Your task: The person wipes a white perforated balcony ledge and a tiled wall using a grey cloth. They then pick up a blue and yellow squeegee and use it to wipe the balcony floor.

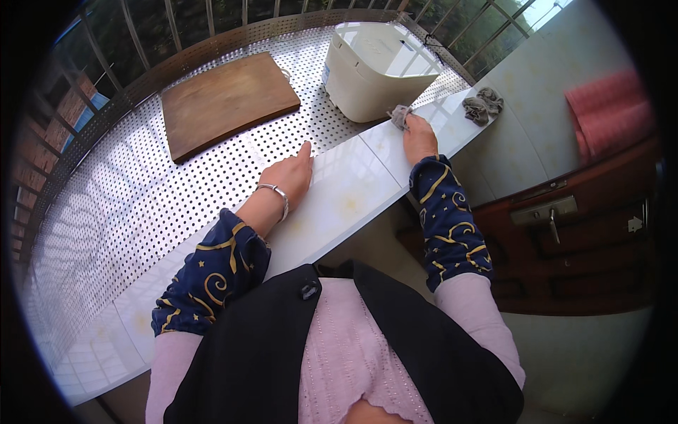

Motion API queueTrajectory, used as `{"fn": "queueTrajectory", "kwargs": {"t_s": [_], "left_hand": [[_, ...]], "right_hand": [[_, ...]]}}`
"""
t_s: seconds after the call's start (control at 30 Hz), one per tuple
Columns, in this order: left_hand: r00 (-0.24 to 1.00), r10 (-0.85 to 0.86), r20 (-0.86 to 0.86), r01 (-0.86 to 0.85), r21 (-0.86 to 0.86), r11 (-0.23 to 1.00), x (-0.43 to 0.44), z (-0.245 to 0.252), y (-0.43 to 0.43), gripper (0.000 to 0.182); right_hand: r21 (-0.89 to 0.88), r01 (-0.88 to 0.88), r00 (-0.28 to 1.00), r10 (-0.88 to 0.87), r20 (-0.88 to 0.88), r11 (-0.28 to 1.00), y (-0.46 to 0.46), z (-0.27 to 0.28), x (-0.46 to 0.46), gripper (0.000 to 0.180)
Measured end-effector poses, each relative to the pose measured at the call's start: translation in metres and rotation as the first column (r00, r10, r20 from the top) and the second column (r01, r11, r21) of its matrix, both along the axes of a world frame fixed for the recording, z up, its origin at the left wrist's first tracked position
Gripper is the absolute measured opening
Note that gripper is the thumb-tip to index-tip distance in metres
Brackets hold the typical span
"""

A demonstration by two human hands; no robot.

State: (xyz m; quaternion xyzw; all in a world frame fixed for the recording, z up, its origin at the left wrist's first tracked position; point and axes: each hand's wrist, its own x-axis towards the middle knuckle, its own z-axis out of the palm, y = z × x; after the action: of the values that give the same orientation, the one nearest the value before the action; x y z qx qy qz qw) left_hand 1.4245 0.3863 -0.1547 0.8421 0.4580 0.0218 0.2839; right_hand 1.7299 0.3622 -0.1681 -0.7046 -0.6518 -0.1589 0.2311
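My right hand (421,139) holds a crumpled grey cloth (400,116) on the white tiled ledge (344,199), close to the near corner of a cream plastic container (365,87). My left hand (288,177) rests at the inner edge of the ledge, its index finger pointing over the perforated metal sheet (212,180); nothing shows in it, though its palm is hidden. A silver bangle circles the left wrist. Farther right on the ledge lies a second bunched grey cloth (483,106).
A wooden cutting board (230,103) lies on the metal sheet, left of the container. Metal bars (172,25) rise behind the sheet's rim. At the right, a pink towel (609,114) hangs above a dark wooden door (598,233) with a metal handle.
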Motion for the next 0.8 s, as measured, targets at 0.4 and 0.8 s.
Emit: {"fn": "queueTrajectory", "kwargs": {"t_s": [0.4, 0.8], "left_hand": [[0.969, -0.04, 0.244, 0.006, 0.138, 0.99, -0.012, -0.026, 0.014, 0.04], [0.977, 0.184, -0.108, -0.18, 0.047, 0.982, -0.186, -0.001, -0.043, 0.029]], "right_hand": [[0.041, -0.533, 0.845, 0.529, 0.072, 0.845, -0.088, 0.016, -0.16, 0.021], [0.037, -0.442, 0.881, 0.442, -0.169, 0.896, -0.06, -0.007, -0.181, 0.04]]}}
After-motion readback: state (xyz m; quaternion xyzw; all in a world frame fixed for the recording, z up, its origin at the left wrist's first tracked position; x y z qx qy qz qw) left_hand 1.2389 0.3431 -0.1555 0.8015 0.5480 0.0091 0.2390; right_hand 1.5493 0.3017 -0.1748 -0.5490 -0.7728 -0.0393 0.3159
